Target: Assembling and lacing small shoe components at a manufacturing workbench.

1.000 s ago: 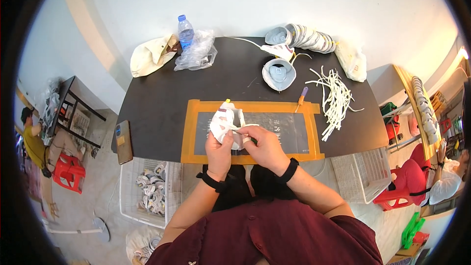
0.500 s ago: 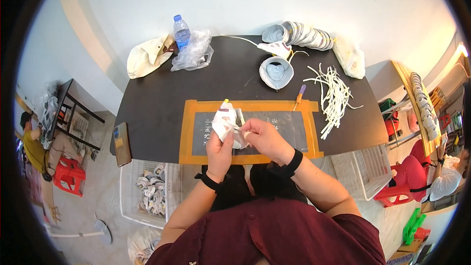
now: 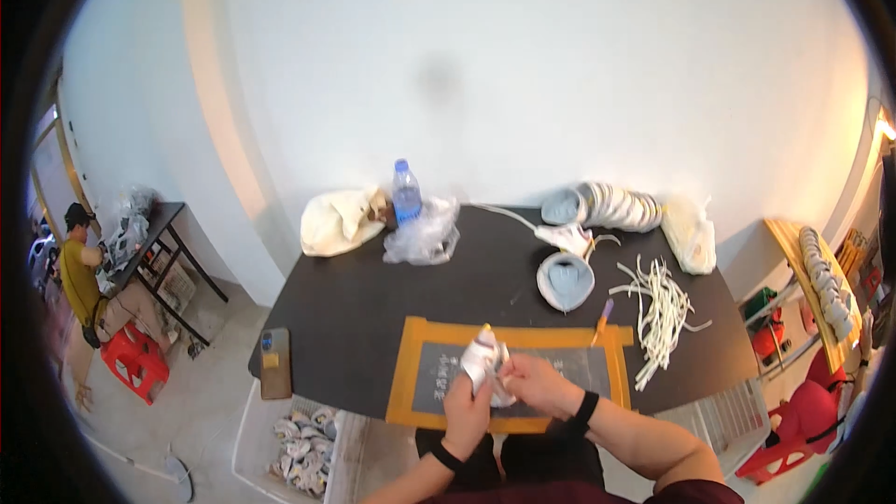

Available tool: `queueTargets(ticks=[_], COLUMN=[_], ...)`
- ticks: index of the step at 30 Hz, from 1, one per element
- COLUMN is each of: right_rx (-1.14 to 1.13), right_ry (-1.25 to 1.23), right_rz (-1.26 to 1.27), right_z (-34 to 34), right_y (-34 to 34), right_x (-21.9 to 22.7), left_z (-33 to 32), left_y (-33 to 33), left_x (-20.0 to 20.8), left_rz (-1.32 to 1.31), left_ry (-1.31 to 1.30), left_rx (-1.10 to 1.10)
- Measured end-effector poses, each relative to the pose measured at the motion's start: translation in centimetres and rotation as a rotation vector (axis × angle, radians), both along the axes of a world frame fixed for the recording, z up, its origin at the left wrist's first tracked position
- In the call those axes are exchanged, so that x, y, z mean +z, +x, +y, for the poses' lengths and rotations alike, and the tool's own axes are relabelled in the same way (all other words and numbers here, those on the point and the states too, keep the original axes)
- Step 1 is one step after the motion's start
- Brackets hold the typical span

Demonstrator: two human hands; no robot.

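A small white shoe upper [image 3: 482, 360] with dark patches and a yellow tip is held above the taped work mat [image 3: 523, 425]. Wrapped round its lower left side, my left hand [image 3: 466, 413] holds it. My right hand [image 3: 545, 386] is closed in a pinch against the right edge of the upper; blur hides what lies between its fingertips. A purple-and-orange handled tool [image 3: 606, 315] rests at the mat's upper right corner. Farther right lies a loose heap of white shoelaces [image 3: 661, 317].
At the back stand a row of nested shoe uppers [image 3: 621, 208], a grey-lined upper [image 3: 566, 282], a plastic bag [image 3: 689, 233], a water bottle [image 3: 406, 193] and a cream cap [image 3: 338, 222]. A phone [image 3: 275, 364] lies at the left edge. Below is a crate [image 3: 250, 439] of uppers.
The view has tilted upward, so the table sits lower and more wall shows. Both hands remain on the shoe upper above the mat.
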State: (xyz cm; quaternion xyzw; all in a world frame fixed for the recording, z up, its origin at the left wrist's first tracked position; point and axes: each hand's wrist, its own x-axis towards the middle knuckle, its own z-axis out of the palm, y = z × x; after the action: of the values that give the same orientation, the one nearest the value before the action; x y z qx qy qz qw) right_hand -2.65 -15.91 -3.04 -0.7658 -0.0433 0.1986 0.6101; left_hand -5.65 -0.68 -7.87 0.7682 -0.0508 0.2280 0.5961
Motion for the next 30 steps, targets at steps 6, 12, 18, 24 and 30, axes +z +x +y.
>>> queueTargets(ticks=[6,12,18,24,30], right_rx=[0.182,0.074,0.347,0.294,0.302], right_ry=[-0.696,-0.285,-0.896,-0.433,-0.621], right_rz=[-0.486,-0.092,-0.319,-0.477,-0.379], right_z=[1.1,-0.5,1.4,-1.5,0.0], right_y=[-0.9,0.9,0.4,2.3,1.2], right_x=[1.9,-0.1,3.7,-1.5,1.8], left_z=[0.1,-0.9,-0.5,-0.5,-0.4], left_y=[0.4,0.2,0.0,0.4,0.0], left_x=[-0.6,-0.5,-0.2,-0.4,-0.3], left_rz=[-0.026,-0.094,0.033,-0.035,-0.023], left_ry=[0.095,0.054,-0.006,-0.027,-0.033], left_rx=[-0.031,0.003,-0.064,-0.071,-0.068])
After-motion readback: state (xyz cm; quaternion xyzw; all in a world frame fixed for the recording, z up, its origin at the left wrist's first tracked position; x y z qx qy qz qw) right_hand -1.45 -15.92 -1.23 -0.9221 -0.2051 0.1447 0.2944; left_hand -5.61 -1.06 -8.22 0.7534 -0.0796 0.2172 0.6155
